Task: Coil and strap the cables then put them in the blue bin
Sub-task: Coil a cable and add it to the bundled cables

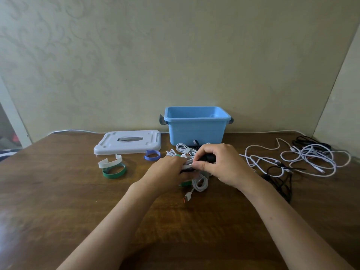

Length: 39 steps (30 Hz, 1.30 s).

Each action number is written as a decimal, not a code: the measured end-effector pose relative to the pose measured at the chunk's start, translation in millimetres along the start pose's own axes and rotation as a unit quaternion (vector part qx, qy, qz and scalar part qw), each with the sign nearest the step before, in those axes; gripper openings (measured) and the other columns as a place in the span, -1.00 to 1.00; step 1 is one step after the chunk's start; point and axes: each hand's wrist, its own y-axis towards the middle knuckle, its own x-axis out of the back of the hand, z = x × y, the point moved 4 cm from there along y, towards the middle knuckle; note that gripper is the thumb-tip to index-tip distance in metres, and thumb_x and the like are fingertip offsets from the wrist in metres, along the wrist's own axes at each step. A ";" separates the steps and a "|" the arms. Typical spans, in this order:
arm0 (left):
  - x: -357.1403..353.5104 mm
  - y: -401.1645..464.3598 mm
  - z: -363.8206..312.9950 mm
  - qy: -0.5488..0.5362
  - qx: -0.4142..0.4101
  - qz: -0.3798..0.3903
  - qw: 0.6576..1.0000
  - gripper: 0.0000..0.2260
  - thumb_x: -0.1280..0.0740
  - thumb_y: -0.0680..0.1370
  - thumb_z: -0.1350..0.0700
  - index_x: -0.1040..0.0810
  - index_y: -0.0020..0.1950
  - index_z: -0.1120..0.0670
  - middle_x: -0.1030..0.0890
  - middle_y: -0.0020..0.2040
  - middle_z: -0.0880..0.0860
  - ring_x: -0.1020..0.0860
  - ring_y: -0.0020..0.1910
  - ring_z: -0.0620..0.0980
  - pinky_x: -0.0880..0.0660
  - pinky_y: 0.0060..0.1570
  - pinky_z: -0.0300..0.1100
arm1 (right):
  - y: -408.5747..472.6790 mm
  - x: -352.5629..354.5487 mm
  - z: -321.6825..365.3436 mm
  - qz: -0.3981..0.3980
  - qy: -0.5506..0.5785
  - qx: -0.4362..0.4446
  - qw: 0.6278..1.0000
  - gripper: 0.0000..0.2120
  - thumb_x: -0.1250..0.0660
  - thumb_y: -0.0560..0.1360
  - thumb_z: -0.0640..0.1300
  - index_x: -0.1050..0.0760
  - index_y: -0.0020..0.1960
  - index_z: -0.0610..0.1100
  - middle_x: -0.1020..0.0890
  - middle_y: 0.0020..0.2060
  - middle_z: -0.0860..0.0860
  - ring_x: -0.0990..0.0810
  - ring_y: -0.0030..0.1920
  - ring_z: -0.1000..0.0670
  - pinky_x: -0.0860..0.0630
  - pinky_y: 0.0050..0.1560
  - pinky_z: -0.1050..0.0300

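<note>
Both hands meet at the centre of the frame over a bundled white coiled cable (194, 166): the left hand (169, 170) curls its fingers round the bundle from the left side, and the right hand (220, 164) pinches a black strap (208, 158) against the coil's top, thumb tip pressed at the front. White loops spill out above and below the hands, and a flat plug with an orange tip (187, 197) dangles toward the lower centre, resting on the brown wooden table (58, 201). Just behind the hands stands the open blue plastic bin (196, 127), against the wall. Left of the bin lies a pale grey rectangular lid (127, 142), flat on the table. In front of the lid sit three loose straps: a purple-blue loop (152, 155), a white curled strip (110, 161), and a green ring (114, 172) touching the white one. At the right, loose white cables (309, 156) sprawl in tangled loops, with thin black cables (280, 178) mixed among them and trailing toward the lower right.
</note>
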 end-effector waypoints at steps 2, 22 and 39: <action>-0.4 0.0 -1.5 -0.001 0.003 0.016 1.000 -0.70 -0.43 0.46 -0.26 -0.44 -0.11 -0.09 -0.52 -0.23 -0.09 -0.54 -0.18 -0.02 -0.45 -0.23 -0.09 | 0.3 -4.4 0.7 0.009 -0.025 -0.006 1.000 -0.87 -0.52 0.50 -0.03 -0.59 -0.12 0.15 -0.59 -0.20 0.31 -0.56 -0.08 0.27 -0.38 -0.14 0.43; 2.3 -1.3 1.8 -0.035 -0.003 -0.028 0.999 -0.69 -0.26 0.61 -0.16 -0.59 0.05 0.06 -0.63 -0.10 0.05 -0.56 -0.15 0.03 -0.51 -0.12 0.00 | 0.6 -0.8 -5.7 -0.064 0.160 -0.064 0.983 -0.56 -0.55 0.46 -0.15 -0.49 0.23 0.14 -0.71 -0.13 0.15 -0.64 0.03 0.16 -0.50 0.10 0.29; 11.0 -0.9 15.6 -0.039 0.037 -0.051 0.997 -0.65 -0.26 0.60 -0.18 -0.58 -0.06 0.09 -0.60 -0.18 0.02 -0.53 -0.26 -0.06 -0.44 -0.29 -0.15 | 0.7 16.7 -6.1 -0.045 0.041 -0.039 0.997 -0.75 -0.56 0.41 -0.30 -0.68 -0.03 0.00 -0.69 -0.17 0.18 -0.65 -0.10 0.27 -0.50 -0.07 0.45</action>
